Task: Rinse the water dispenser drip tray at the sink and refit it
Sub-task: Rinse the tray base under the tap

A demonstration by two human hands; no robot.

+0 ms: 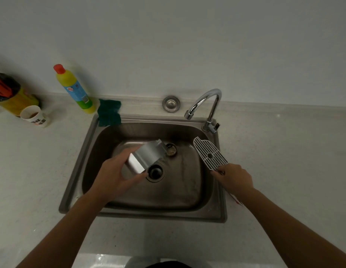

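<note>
Brushed metal sink (85, 151), glossy chrome faucet (205, 102), white plastic grille (209, 154).

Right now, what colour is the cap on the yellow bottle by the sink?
Red, on the yellow bottle standing left of the green sponge; clearest in the head view.

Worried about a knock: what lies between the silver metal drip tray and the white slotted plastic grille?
In the head view, a small round metal strainer lies beside the tray; from there to the grille, bare steel sink floor.
</note>
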